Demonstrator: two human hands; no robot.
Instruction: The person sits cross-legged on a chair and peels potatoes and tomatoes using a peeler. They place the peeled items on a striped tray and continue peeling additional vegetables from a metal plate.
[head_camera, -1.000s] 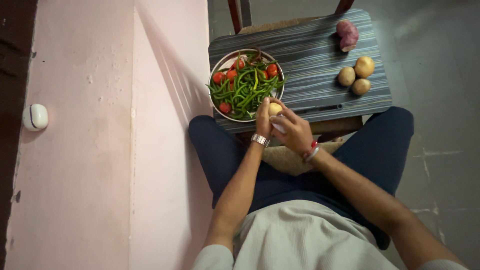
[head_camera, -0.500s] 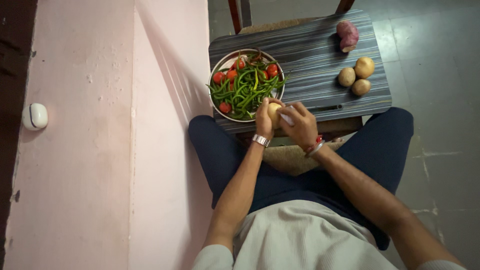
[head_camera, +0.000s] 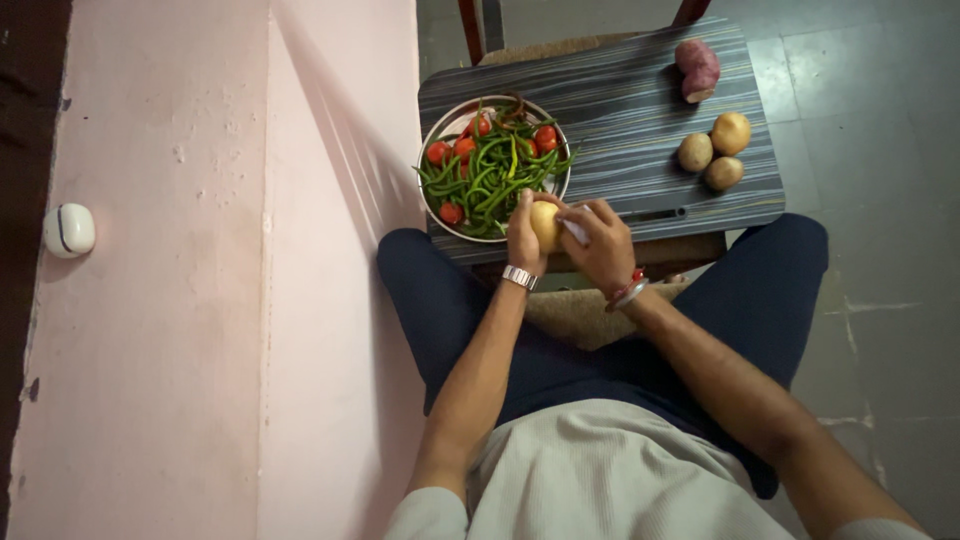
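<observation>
left hand (head_camera: 522, 238): gripping round pale-yellow potato (head_camera: 545, 224), at near edge of striped grey table (head_camera: 620, 110)
right hand (head_camera: 603, 245): closed on small whitish tool (head_camera: 573, 231), touching potato
beside: round metal bowl (head_camera: 440, 219) of green beans, red tomatoes

My 1 head camera looks steeply down from above my lap, fairly near, facing the small table (head_camera: 640, 120) whose near edge meets my knees.
</observation>
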